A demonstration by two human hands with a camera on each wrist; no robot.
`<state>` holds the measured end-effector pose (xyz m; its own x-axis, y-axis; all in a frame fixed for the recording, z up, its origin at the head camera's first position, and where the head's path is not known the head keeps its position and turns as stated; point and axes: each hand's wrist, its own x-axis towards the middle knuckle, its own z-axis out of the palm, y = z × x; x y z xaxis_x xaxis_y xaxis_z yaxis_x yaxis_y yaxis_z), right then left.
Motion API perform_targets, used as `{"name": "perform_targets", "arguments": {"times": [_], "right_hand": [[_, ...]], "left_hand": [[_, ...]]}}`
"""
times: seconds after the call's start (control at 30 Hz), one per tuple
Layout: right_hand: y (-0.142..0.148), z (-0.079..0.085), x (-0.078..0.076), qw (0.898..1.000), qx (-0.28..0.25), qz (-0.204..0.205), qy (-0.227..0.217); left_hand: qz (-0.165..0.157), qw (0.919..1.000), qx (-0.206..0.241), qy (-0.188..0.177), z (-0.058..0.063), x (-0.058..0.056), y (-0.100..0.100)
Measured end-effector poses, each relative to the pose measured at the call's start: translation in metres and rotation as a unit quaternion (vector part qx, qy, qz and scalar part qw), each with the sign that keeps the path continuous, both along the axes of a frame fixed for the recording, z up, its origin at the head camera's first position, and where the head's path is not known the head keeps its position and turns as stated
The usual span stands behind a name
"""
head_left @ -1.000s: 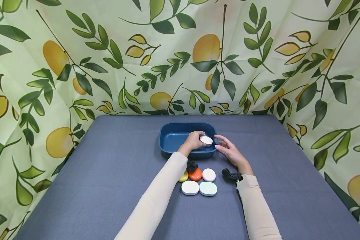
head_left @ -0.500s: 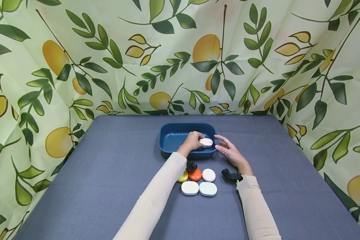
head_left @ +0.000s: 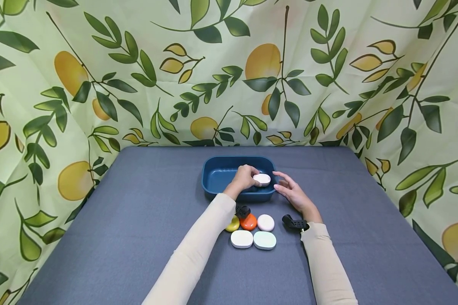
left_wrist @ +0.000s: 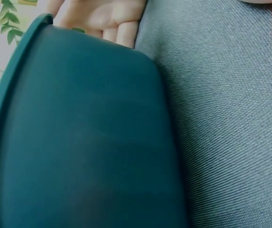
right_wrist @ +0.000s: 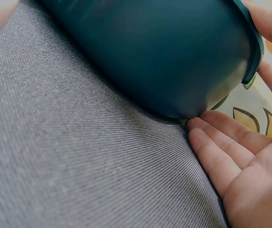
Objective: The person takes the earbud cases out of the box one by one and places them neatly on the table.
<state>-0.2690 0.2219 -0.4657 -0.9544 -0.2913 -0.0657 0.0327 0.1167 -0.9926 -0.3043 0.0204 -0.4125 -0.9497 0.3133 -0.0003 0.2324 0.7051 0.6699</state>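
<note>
In the head view, my left hand (head_left: 244,177) reaches over the near wall of a dark blue plastic basin (head_left: 218,190). Its thumb and fingers pinch a white oval soap bar (head_left: 262,179) at the basin's right end. At that same end is my right hand (head_left: 292,192), its fingers spread and gently bent. In the right wrist view, fingertips (right_wrist: 198,135) meet the lower end wall of the basin (right_wrist: 140,57), while others are up at the rim. The left wrist view is mostly filled by the basin's outer wall (left_wrist: 83,128); the left hand's grip is hidden there.
In front of the basin lie a yellow bar (head_left: 234,224), partly behind the left sleeve, an orange round bar (head_left: 248,222) and a pale pink round bar (head_left: 265,222). Closer are a white oval bar (head_left: 242,239) and a mint oval bar (head_left: 265,240). A leaf-patterned cloth (head_left: 229,97) backs the grey table (head_left: 137,237).
The white soap bar has tipped a little in my left fingers and shifted very slightly left, along with the left hand and forearm. My right hand has stayed in place.
</note>
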Motion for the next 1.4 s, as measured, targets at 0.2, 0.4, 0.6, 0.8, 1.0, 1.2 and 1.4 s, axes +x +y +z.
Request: {"name": "perform_targets", "arguments": {"times": [0.2, 0.4, 0.6, 0.8, 1.0, 1.2, 1.4], "right_hand": [[0.000, 0.000, 0.000, 1.000, 0.001, -0.002, -0.001], [-0.001, 0.000, 0.000, 1.000, 0.005, -0.001, -0.001], [-0.001, 0.000, 0.000, 1.000, 0.008, -0.004, -0.003], [-0.001, -0.001, 0.001, 1.000, 0.010, -0.001, 0.002], [-0.002, -0.002, 0.000, 1.000, 0.014, -0.004, 0.003], [-0.001, 0.000, 0.001, 1.000, 0.016, -0.005, 0.000], [0.000, 0.000, 0.000, 1.000, 0.020, -0.007, 0.000]], "left_hand": [[0.002, 0.9997, 0.022, 0.006, 0.004, 0.000, -0.006], [0.002, 0.9993, 0.037, 0.011, 0.012, 0.002, -0.018], [0.000, 0.9981, 0.060, 0.016, 0.021, 0.006, -0.031], [-0.013, 0.9966, 0.079, 0.021, 0.026, 0.014, -0.043], [-0.021, 0.9955, 0.086, 0.031, 0.030, 0.027, -0.055], [-0.040, 0.9955, 0.072, 0.048, 0.030, 0.046, -0.065], [-0.044, 0.9956, 0.063, 0.054, 0.030, 0.068, -0.077]]}}
